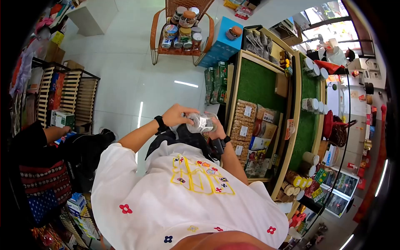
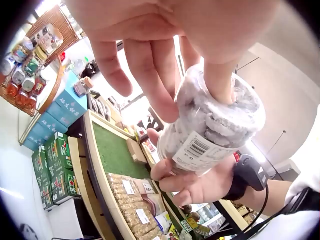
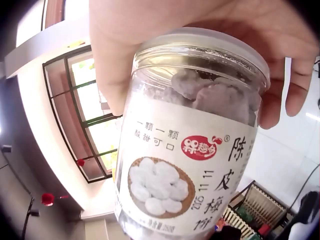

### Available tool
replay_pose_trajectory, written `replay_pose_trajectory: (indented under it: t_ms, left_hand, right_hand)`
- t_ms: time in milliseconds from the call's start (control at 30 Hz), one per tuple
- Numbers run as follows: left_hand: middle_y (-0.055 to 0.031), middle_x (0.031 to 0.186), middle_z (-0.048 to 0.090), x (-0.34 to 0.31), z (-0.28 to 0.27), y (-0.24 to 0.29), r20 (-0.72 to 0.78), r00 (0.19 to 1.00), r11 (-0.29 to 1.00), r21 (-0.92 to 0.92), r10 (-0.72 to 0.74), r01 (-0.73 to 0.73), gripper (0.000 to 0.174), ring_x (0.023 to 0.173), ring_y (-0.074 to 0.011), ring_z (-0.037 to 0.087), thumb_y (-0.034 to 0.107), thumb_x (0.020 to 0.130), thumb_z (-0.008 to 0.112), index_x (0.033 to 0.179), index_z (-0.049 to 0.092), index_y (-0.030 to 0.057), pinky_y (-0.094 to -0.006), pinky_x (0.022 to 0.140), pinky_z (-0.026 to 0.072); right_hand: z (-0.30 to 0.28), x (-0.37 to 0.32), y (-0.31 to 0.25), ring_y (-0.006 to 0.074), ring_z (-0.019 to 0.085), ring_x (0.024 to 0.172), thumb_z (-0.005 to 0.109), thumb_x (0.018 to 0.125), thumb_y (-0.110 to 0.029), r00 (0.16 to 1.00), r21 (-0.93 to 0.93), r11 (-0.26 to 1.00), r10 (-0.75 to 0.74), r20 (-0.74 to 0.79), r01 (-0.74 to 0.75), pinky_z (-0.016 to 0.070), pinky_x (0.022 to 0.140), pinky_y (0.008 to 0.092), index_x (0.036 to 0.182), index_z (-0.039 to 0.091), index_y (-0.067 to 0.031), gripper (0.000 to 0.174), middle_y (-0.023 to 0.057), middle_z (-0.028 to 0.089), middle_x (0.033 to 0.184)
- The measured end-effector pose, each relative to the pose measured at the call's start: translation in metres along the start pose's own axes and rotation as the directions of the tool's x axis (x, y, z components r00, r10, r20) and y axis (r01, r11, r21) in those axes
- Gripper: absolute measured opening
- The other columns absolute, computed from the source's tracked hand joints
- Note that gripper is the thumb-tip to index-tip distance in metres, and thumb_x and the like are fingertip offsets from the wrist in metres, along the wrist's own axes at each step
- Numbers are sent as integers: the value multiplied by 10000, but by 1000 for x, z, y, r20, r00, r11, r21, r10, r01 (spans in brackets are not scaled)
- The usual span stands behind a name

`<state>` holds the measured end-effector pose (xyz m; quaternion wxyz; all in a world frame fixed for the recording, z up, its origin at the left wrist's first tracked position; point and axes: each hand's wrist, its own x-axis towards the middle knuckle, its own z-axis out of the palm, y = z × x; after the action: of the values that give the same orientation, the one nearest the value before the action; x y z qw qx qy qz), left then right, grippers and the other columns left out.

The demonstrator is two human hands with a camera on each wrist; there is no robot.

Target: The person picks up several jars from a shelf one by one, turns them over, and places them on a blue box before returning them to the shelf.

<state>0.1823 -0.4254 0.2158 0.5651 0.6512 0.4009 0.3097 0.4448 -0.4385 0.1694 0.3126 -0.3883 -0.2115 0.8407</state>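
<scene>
A clear jar (image 1: 202,123) of whitish sugar-coated dried plum pieces lies on its side between both hands, in front of the white shirt. My left hand (image 1: 176,115) is at its left end; in the left wrist view the thumb (image 2: 219,82) presses on the clear end while the fingers reach along and past the side. With curled fingers, my right hand (image 1: 217,129) grips the opposite end. The right wrist view shows that hand around the pale lid (image 3: 202,42), above a printed label (image 3: 170,165). A barcode sticker (image 2: 196,150) shows in the left wrist view.
A wicker chair (image 1: 155,37) loaded with several jars stands ahead, beside blue boxes (image 1: 221,39) topped by another jar. Green cartons (image 1: 216,83) and a wooden display stand (image 1: 262,79) with packaged snacks border the right. At left, another person's arm (image 1: 56,133) is near slatted racks (image 1: 71,91).
</scene>
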Motion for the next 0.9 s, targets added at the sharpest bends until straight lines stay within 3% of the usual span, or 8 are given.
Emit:
replay_pose_trajectory:
  t_ms: [167, 300, 367, 433, 567, 700, 833, 900]
  left_hand:
    - [-70, 773, 668, 12, -9, -11, -69, 998, 999, -42, -1, -2, 470, 634, -91, 534, 146, 666, 778, 1120, 657, 123, -256, 643, 454]
    - [-76, 771, 664, 33, -33, -4, -116, 981, 985, -86, -158, 148, 478, 647, -86, 529, 126, 669, 776, 1131, 652, 124, -253, 649, 460]
    - [-79, 780, 667, 42, -47, -6, -145, 970, 980, -81, -194, 184, 484, 656, -86, 535, 114, 670, 773, 1138, 649, 125, -254, 662, 468]
    - [-86, 822, 682, 60, -62, -11, -233, 964, 984, -156, -125, 90, 468, 675, -102, 556, 99, 687, 758, 1141, 645, 115, -263, 696, 481]
    - [-107, 977, 685, 92, -111, -14, -270, 949, 986, -25, -163, 163, 416, 735, -134, 594, 86, 771, 682, 1180, 611, 100, -278, 752, 488]
    - [-103, 1039, 671, 124, -148, -18, -352, 924, 988, -38, -151, 147, 375, 827, -147, 613, 99, 820, 635, 1191, 592, 69, -288, 797, 479]
    - [-73, 1026, 660, 142, -166, -18, -414, 890, 982, -82, -190, 172, 371, 857, -134, 592, 88, 849, 602, 1216, 564, 59, -279, 808, 469]
    - [-89, 1028, 639, 145, -168, -30, -402, 866, 939, -284, -299, 193, 375, 893, -127, 586, 124, 890, 575, 1257, 517, 70, -282, 831, 466]
  right_hand:
    - [-15, 40, -21, 269, 557, 1089, 431, 910, -504, 990, 31, 992, 122, 65, -124, 496, 855, 443, 1365, 365, -69, 633, 136, 523, 1247]
    - [15, 73, -52, 264, 548, 1103, 336, 913, -595, 988, 35, 988, 152, -32, -151, 475, 883, 446, 1368, 362, -69, 696, 134, 516, 1261]
    - [6, 104, -55, 233, 527, 1128, 282, 910, -634, 984, -20, 985, 170, -44, -171, 459, 891, 414, 1401, 338, -161, 683, 87, 505, 1283]
    - [-9, 146, -61, 232, 517, 1142, 245, 912, -641, 979, -92, 980, 183, 87, -175, 445, 908, 434, 1388, 362, -170, 680, 54, 500, 1291]
    - [7, 207, -97, 177, 538, 1073, 227, 919, -636, 952, -237, 953, 238, 191, -191, 465, 835, 402, 1321, 437, -188, 638, 5, 531, 1244]
    - [17, 262, -130, 151, 512, 1007, 300, 889, -670, 933, -297, 923, 308, 184, -245, 431, 788, 359, 1345, 402, -223, 647, 5, 518, 1219]
    - [27, 290, -165, 170, 523, 1000, 496, 892, -536, 908, -336, 919, 307, 286, -205, 451, 789, 366, 1426, 244, -242, 660, 13, 478, 1264]
    - [26, 304, -173, 169, 544, 970, 528, 892, -489, 869, -415, 887, 358, 341, -202, 480, 778, 333, 1449, 168, -260, 702, 22, 477, 1262]
